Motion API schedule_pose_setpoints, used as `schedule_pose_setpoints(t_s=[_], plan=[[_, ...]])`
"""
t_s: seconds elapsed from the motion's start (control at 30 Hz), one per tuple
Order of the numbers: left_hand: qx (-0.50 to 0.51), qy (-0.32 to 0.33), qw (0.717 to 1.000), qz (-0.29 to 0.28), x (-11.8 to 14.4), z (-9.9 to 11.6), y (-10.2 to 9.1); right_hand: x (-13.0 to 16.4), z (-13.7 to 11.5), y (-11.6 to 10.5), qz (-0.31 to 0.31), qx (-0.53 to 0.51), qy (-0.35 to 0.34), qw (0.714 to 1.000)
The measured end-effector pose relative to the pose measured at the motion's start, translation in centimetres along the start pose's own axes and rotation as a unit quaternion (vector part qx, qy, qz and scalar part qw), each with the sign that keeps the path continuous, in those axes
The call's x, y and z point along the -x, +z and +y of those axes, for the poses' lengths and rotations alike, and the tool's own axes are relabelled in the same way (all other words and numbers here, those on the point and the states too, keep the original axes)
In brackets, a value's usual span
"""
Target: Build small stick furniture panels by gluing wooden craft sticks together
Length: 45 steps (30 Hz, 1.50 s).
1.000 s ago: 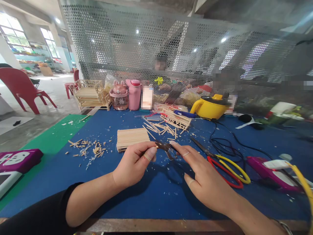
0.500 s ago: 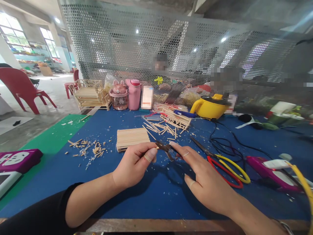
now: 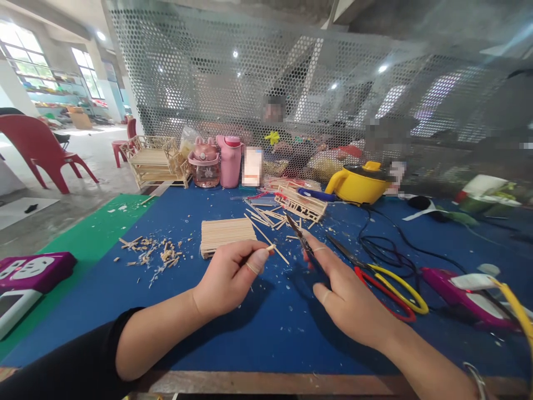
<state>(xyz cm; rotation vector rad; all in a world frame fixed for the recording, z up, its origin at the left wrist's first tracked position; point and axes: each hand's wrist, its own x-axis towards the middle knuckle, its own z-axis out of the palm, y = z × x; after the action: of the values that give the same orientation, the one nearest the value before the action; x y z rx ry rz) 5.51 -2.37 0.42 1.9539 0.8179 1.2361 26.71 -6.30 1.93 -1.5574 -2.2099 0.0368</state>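
My left hand (image 3: 231, 275) pinches a short thin wooden stick (image 3: 270, 248) between thumb and forefinger; its light tip points up and right. My right hand (image 3: 345, 294) is wrapped round dark cutting pliers (image 3: 300, 233), their pointed jaws directed up and left, apart from the stick. Part of the pliers' handles is hidden by my fingers. Just behind my left hand lies a slatted block of wooden sticks (image 3: 227, 232). Loose sticks (image 3: 270, 214) are scattered beyond the hands, beside a small stick-built frame (image 3: 302, 204).
Scissors (image 3: 391, 289) with red and yellow handles lie right of my right hand. Stick offcuts (image 3: 166, 253) are strewn on the left. Along the back stand a stick-built model (image 3: 158, 161), pink bottles (image 3: 230, 161) and a yellow pot (image 3: 360, 183). A purple power strip (image 3: 466, 297) lies at right.
The pliers have moved away from the stick, turning so their jaws point up and away. My left hand keeps hold of the stick, nearly in place.
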Motion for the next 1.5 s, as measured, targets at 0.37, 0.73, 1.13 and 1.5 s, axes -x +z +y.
schedule_pose_setpoints(t_s=[0.37,0.73,1.13,1.5], plan=[[0.043,-0.013,0.999,-0.015,0.1,0.1,0.2,0.5,-0.7,-0.7,-0.048,0.039,-0.053,0.997],[0.055,0.002,0.998,-0.027,0.1,0.1,0.1,0.6,-0.8,-0.9,-0.058,0.026,-0.056,0.996],[0.037,-0.003,0.999,-0.030,0.1,0.2,0.2,0.7,-0.9,-0.4,-0.022,0.025,-0.065,0.997],[0.032,-0.017,0.999,-0.033,0.0,-0.1,0.1,0.3,-0.9,0.3,0.003,0.015,-0.080,0.997]])
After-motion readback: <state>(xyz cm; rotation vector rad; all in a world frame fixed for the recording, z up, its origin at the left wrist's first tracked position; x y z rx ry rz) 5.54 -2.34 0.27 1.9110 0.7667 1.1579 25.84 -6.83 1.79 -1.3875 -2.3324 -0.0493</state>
